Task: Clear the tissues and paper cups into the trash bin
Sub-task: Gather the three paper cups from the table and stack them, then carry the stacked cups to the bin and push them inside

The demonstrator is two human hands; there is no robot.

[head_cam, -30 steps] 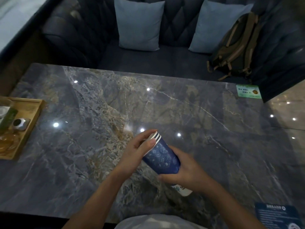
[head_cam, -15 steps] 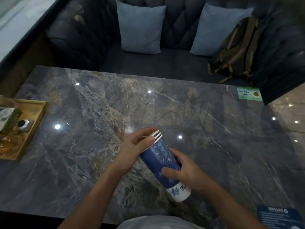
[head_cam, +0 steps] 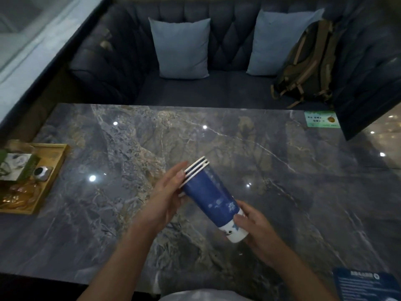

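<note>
L to R. Far L edge of the surface [head_cam: 217, 135]: wooden tray [head_cam: 55, 170] w/ a small box and a round metal bit inside, not task stuff. Rest of the marble looks bare of tissues from here; no trash bin in view, so can't say which way it lies.

Centre: left hand [head_cam: 167, 196], fingers mostly straight, flat against the rim end of the paper cups [head_cam: 211, 197]. More of a press/steady than a clench; thumb side touching the white rims. Three rims show, so a nested stack of at least 3.

Stack is off the surface, held in the air over the near-middle of it. Long axis runs diagonal: rims up and away to the L, white base down and toward the body on the R. It sits between the two hands, one at each end.

R of that: right hand [head_cam: 257, 231], grip curled round the base end, fingers wrapped on the lower blue/white part. This one carries the weight, I'd say, so prob the hand to take the stack to the bin.

Vs 0.5 s ago: right hand has slid down from mid-stack to the base; more blue wall now bare. Left hand's fingers have opened out flatter on the rims. Tilt about the same.

Far R: green card [head_cam: 321, 119] at the far corner, dark blue card [head_cam: 366, 285] at the near corner; backpack [head_cam: 308, 61] on the sofa beyond.
</note>
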